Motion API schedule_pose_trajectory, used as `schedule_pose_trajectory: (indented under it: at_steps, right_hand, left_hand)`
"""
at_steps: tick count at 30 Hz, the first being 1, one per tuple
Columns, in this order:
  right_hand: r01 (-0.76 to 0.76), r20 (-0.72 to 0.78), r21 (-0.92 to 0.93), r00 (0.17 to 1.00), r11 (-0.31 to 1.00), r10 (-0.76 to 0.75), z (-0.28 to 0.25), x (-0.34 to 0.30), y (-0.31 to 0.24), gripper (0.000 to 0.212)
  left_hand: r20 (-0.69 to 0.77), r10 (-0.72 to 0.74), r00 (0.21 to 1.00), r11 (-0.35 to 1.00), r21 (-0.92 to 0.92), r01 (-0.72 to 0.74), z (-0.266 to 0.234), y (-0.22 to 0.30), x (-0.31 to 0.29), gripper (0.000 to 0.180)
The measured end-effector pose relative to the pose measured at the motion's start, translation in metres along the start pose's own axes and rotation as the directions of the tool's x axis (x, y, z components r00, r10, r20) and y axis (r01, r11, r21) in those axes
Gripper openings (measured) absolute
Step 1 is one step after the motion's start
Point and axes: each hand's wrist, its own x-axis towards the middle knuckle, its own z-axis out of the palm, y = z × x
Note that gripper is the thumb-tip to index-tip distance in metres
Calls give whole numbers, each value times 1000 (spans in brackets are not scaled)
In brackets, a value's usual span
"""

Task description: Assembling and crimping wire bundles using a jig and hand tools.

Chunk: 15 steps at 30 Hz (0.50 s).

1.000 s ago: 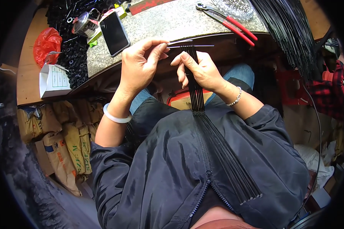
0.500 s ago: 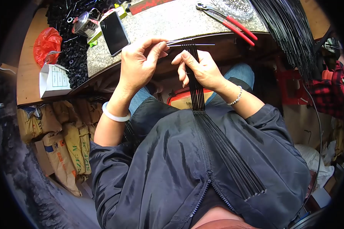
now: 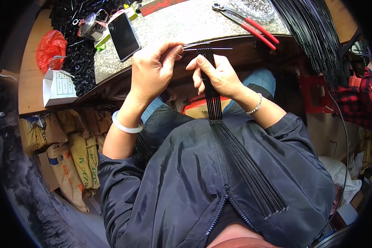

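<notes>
A flat bundle of thin black strands point(image 3: 213, 105) rises from my lap, its far end at the table's front edge. My right hand point(image 3: 221, 76) is curled round the bundle's upper part, thumb and forefinger pressing on it. Thin silvery rods point(image 3: 221, 48) cross the top of the strands. My left hand point(image 3: 153, 68) pinches their left ends between thumb and fingers. Below, the strands fan out over my dark jacket to cut ends point(image 3: 277, 211). How the strands loop round the rods is too small to make out.
On the table point(image 3: 169, 27) lie a phone point(image 3: 125, 37), red-handled pliers point(image 3: 250, 27) and a heap of small black parts point(image 3: 72, 62). A red plastic bag point(image 3: 50, 50) and white box point(image 3: 58, 93) stand left. Long black strands point(image 3: 310, 37) hang over the right edge.
My left hand has shifted slightly right, closer to the strands, so less of the rods shows beside its fingers. My right hand and the strands have hardly moved.
</notes>
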Motion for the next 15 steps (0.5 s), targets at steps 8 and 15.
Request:
schedule_pose_trajectory:
  at_steps: [8,15]
  right_hand:
    - [14,5,9,1000,1000,-14,-1,-2,1,40]
    - [1,22,3,1000,1000,-1,0,-2,-2,41]
  left_hand:
    - [-5,26,1000,999,-26,-26,10,0,-1,14]
    - [-1,12,1000,997,-71,-12,22,3,-5,16]
